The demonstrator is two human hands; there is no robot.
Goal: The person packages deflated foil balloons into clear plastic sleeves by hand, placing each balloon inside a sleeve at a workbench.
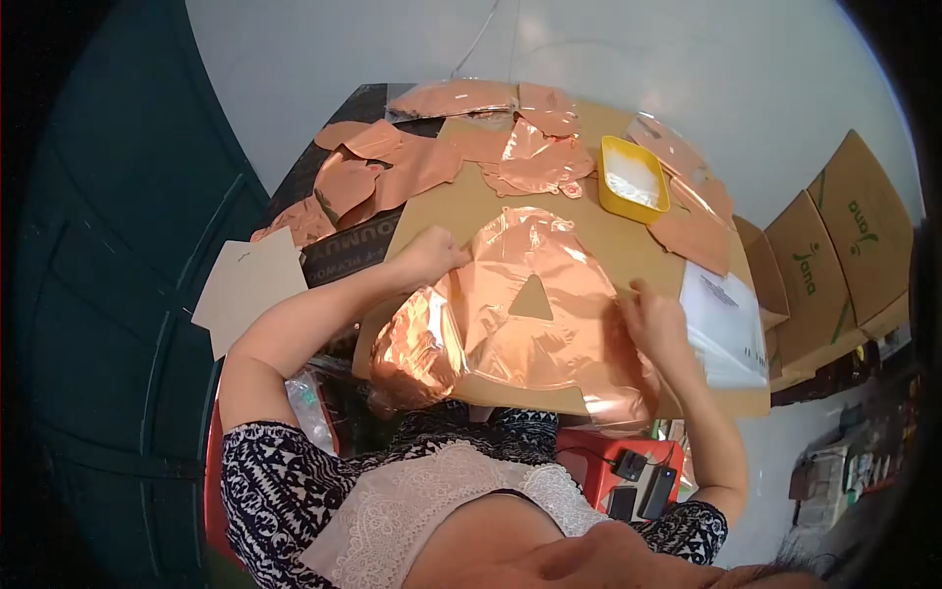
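Copper foil balloon, flat and letter-shaped with a triangular hole at its middle, lies on a cardboard sheet that covers the table. The left hand rests on the balloon's upper left edge, fingers curled down onto the foil; whether it pinches the foil or only presses on it cannot be told. The right hand sits at the balloon's right edge, fingers bent and touching the foil there, its grip likewise unclear. The balloon's near left corner bulges and crinkles past the cardboard's edge, close to the person's chest.

Farther back on the table lies a heap of more copper balloons. A yellow tray stands to the right of the heap, on the cardboard. A clear packet lies just beside the right hand. Brown boxes stand on the floor off to the right, well apart from the balloon.
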